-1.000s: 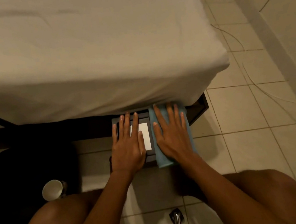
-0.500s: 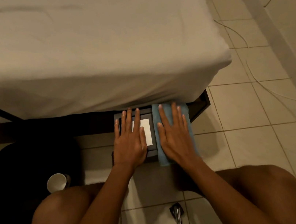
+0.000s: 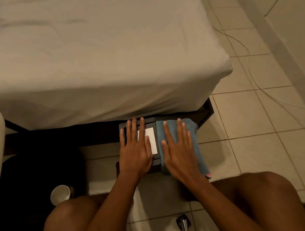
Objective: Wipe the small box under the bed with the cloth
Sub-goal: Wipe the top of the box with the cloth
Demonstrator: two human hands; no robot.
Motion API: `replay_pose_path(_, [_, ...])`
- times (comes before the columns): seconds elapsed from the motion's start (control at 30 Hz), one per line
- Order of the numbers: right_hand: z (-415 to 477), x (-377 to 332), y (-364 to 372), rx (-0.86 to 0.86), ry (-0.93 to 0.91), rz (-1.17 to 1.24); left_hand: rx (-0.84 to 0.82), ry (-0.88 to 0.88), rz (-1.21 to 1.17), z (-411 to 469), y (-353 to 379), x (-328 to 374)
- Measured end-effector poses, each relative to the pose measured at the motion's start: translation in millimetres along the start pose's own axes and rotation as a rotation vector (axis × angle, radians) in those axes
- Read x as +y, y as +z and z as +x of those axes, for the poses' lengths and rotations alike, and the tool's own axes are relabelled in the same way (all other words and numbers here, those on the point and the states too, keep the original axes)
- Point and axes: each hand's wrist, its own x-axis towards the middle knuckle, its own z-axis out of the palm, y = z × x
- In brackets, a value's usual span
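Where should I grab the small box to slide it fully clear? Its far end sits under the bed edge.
Grip the small box by its two long sides near the end facing the knees, coming from the knee side. That end is exposed; the bed overhangs the far end. The cloth drapes the right side, so probably grip through it.

Single view only: head-worn wide-angle camera, looking forward and steeply down. Wearer's knees fill lower frame, forearms run up from bottom centre. Left hand (image 3: 135, 153) and right hand (image 3: 178, 151) sit near frame centre, close to lens. Bed (image 3: 90, 61) spans upper half, its near edge crossing mid-frame. Tiled floor (image 3: 248, 124) occupies right side, wall at far right. Straight edges bow toward frame borders from wide lens. No second view, so no shared area.
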Motion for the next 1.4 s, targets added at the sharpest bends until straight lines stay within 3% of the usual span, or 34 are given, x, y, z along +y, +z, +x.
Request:
replay_pose_path(0.2, [41.8, 7.4, -8.6, -0.055, 0.041, -0.042, -0.013, 0.0, 0.01, 1.0, 0.7, 1.2])
replay_pose_path(0.43, [2.0, 10.4, -6.3, -0.018, 0.066, -0.005, -0.023, 0.001, 0.019, 1.4, 1.3, 0.4])
replay_pose_path(0.63, [40.8, 5.6, -12.5, -0.03, 0.045, -0.046, -0.032, 0.001, 0.026, 2.1, -0.1, 1.0])
replay_pose_path(0.83, [-0.4, 0.9, 4.6, -0.027, -0.011, -0.12, -0.017, 0.016, 0.0, 1.8, 3.5, -1.7])
replay_pose_path(1.03, [34.9, 1.8, -6.1, -0.099, -0.054, -0.04, 0.06, 0.015, -0.005, 1.8, 7.3, -2.5])
replay_pose_path(1.4, [11.7, -9.2, 5.8, -0.038, -0.02, -0.054, 0.033, 0.002, -0.031, 0.4, 4.2, -2.3])
